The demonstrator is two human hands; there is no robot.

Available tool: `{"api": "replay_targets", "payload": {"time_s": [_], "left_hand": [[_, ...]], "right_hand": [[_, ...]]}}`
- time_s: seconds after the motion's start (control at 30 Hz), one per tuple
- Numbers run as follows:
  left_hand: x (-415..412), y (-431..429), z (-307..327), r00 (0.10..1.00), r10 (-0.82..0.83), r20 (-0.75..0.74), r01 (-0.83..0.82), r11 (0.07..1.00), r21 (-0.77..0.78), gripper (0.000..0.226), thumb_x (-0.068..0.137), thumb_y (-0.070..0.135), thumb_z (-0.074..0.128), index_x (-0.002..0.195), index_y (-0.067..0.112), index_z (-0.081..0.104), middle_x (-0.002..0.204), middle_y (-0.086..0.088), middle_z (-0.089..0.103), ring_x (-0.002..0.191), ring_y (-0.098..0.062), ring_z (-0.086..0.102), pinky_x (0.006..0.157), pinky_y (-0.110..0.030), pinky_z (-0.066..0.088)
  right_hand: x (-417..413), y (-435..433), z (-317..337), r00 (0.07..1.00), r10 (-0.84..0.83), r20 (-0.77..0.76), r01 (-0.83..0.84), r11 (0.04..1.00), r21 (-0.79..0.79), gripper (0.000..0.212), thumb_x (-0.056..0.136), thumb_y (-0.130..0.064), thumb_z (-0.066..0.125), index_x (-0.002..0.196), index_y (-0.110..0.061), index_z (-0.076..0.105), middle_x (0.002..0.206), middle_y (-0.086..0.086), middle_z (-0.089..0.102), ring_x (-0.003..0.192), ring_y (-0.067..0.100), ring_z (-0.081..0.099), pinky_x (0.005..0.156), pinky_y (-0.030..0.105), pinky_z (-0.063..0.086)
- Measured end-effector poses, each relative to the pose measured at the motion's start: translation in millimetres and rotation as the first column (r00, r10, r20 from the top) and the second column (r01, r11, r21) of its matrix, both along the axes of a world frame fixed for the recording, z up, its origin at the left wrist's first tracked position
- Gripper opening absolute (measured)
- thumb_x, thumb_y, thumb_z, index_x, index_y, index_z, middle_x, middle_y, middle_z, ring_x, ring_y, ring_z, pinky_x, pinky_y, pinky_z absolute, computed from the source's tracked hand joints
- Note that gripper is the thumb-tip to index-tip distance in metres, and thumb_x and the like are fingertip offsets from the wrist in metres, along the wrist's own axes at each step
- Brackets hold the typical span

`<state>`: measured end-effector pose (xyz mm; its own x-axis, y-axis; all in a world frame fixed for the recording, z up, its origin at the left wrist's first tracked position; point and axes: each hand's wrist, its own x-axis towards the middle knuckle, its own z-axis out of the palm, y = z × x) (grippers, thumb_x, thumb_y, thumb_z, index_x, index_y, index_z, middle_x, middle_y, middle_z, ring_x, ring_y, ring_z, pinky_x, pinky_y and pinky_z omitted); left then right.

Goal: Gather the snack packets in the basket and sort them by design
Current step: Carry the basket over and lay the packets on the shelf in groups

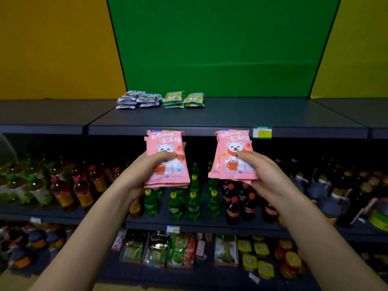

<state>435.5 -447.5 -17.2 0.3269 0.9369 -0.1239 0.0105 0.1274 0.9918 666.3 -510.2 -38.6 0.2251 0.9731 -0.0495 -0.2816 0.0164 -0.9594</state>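
Note:
My left hand grips a small stack of pink snack packets printed with a white bear, held upright in front of the top shelf edge. My right hand grips a second stack of the same pink bear packets, thumb across the front. On the dark top shelf lie two sorted groups: grey-white packets stacked at the left and green packets beside them to the right. No basket is in view.
A yellow-green price tag hangs on the top shelf's front edge. Below stand green bottles, red-capped dark bottles, and orange drink bottles. The lowest shelf holds boxed goods. Green and yellow wall panels rise behind.

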Motion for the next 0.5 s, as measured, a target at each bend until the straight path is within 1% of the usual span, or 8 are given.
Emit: {"api": "replay_targets", "payload": {"time_s": [0.13,0.23,0.3,0.4,0.5], "left_hand": [[27,52,14,0.998,-0.059,0.000,0.059,0.998,-0.002,0.012,0.085,0.014,0.060,0.096,0.009,0.064,0.066,-0.002,0.073,0.052,-0.013,0.068,0.049,-0.020,0.054],[54,94,26,0.994,-0.110,-0.007,0.110,0.994,-0.002,0.013,0.083,0.017,0.063,0.093,0.009,0.067,0.069,-0.004,0.074,0.054,-0.013,0.069,0.054,-0.021,0.057],[76,126,35,0.988,-0.151,0.010,0.151,0.988,-0.003,0.012,0.082,0.017,0.065,0.092,0.010,0.067,0.071,-0.004,0.074,0.056,-0.014,0.069,0.057,-0.022,0.058],[113,174,47,0.980,-0.191,0.059,0.190,0.982,0.015,0.006,0.084,0.014,0.063,0.087,0.011,0.067,0.068,-0.003,0.074,0.056,-0.012,0.070,0.055,-0.022,0.058],[152,221,55,0.982,-0.189,0.031,0.189,0.982,0.010,0.003,0.085,0.014,0.064,0.085,0.011,0.064,0.062,-0.001,0.073,0.052,-0.010,0.068,0.053,-0.022,0.058]], "right_hand": [[23,40,31,0.999,-0.041,0.027,0.041,0.999,0.011,0.013,0.090,-0.012,0.053,0.087,-0.010,0.065,0.065,-0.001,0.073,0.057,0.009,0.069,0.056,0.020,0.056],[47,77,51,0.996,-0.078,0.040,0.077,0.997,0.009,0.012,0.090,-0.012,0.054,0.084,-0.009,0.064,0.060,-0.001,0.072,0.053,0.009,0.068,0.051,0.021,0.056],[62,107,61,0.995,-0.083,0.063,0.082,0.997,0.013,0.013,0.091,-0.012,0.054,0.082,-0.009,0.063,0.058,-0.001,0.071,0.051,0.008,0.067,0.047,0.018,0.054],[88,155,67,0.993,-0.077,0.094,0.078,0.997,-0.008,0.014,0.091,-0.012,0.053,0.081,-0.009,0.062,0.056,-0.001,0.071,0.049,0.007,0.066,0.046,0.017,0.053],[119,200,74,0.986,-0.121,0.114,0.125,0.992,-0.031,0.011,0.090,-0.012,0.055,0.082,-0.009,0.061,0.054,-0.001,0.070,0.047,0.007,0.066,0.047,0.017,0.054]]}}
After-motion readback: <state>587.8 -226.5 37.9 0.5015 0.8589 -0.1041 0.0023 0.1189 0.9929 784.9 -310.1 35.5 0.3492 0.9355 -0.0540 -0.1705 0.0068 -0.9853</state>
